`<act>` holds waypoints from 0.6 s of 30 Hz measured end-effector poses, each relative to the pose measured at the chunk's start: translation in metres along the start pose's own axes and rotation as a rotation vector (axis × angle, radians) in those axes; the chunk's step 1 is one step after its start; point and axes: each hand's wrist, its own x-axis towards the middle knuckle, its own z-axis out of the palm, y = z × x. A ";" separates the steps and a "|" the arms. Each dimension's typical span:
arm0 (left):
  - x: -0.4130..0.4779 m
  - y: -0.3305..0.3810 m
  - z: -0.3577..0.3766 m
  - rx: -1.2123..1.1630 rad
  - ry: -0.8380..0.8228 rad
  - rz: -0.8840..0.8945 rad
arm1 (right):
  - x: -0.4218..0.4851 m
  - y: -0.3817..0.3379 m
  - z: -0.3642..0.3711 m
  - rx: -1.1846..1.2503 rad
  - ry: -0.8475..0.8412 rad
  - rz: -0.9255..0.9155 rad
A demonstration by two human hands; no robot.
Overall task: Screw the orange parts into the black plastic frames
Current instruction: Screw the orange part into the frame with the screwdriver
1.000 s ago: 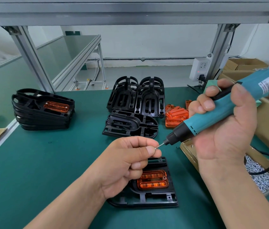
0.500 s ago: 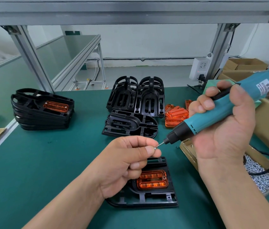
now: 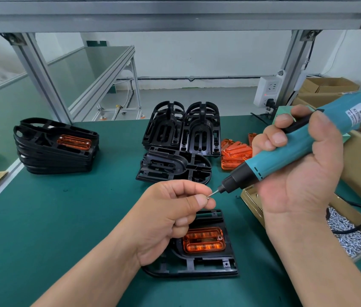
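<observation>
A black plastic frame lies on the green mat near me, with an orange part seated in it. Above it my left hand pinches a small screw between thumb and forefinger. The bit of a teal electric screwdriver touches that screw. My right hand grips the screwdriver's body, tilted down to the left. My left hand hides the frame's left part.
Bare black frames lie and stand mid-table, loose orange parts beside them. A stack of frames with orange parts sits at left. A cardboard box of screws is at right, under the screwdriver's cable. A socket strip hangs on the post.
Both hands stay nearly still with bit and screw together. The screwdriver's rear end has dipped slightly.
</observation>
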 end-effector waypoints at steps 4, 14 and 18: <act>0.000 0.000 0.000 -0.011 -0.008 -0.003 | 0.002 0.000 -0.001 0.005 0.015 -0.008; 0.000 -0.001 0.000 -0.039 -0.009 -0.025 | 0.002 -0.001 -0.002 0.008 -0.003 -0.004; 0.000 -0.001 0.000 -0.042 -0.010 -0.025 | 0.003 -0.002 -0.002 0.017 -0.009 0.008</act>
